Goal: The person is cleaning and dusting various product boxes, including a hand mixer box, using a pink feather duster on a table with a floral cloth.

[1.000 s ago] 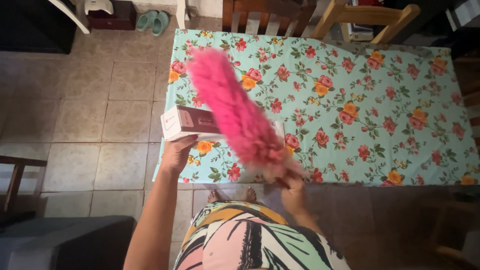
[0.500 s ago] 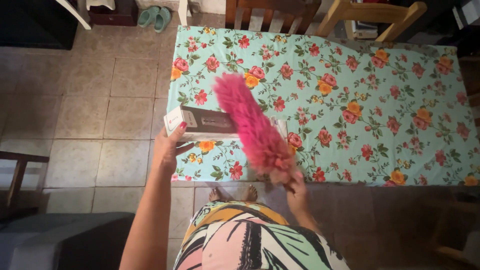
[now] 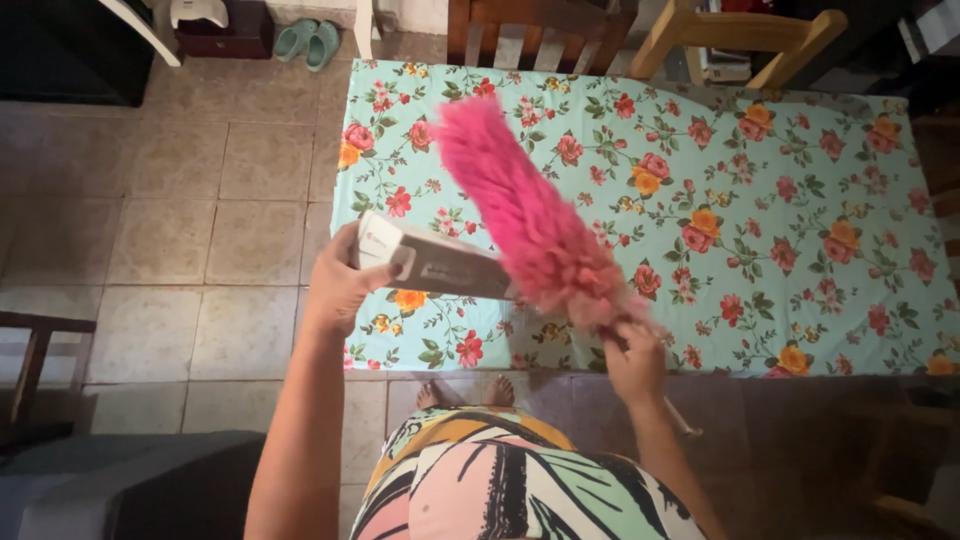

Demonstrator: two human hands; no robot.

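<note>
Across the top and right of the head view: surface (image 3: 800, 150) under a mint cloth with red, pink and orange flowers, near edge just ahead of the person's bare feet. Tiled floor (image 3: 200, 200) fills the left side. Two wooden chairs (image 3: 700, 30) sit at the far edge of the surface. Dark cushioned seat (image 3: 120, 480) bottom left. Pair of green sandals (image 3: 307, 42) on the floor, top left, well apart from everything else.

Pink duster (image 3: 525, 215): long fluffy head, tilted, tip pointing up-left, held over the left half of the surface. Lower end crosses in front of the box.

Box (image 3: 440, 265): long, narrow, dark sides and white end cap, held off the surface near its left front corner, tilted with the right end lower. Right end hidden behind the duster.

Left hand (image 3: 340, 285): fingers wrapped around the box's left end, thumb on top, firm grip.

Right hand (image 3: 632, 360): fingers closed around the duster's handle at the base of the fluff; a thin pale end of the handle pokes out below the wrist.
</note>
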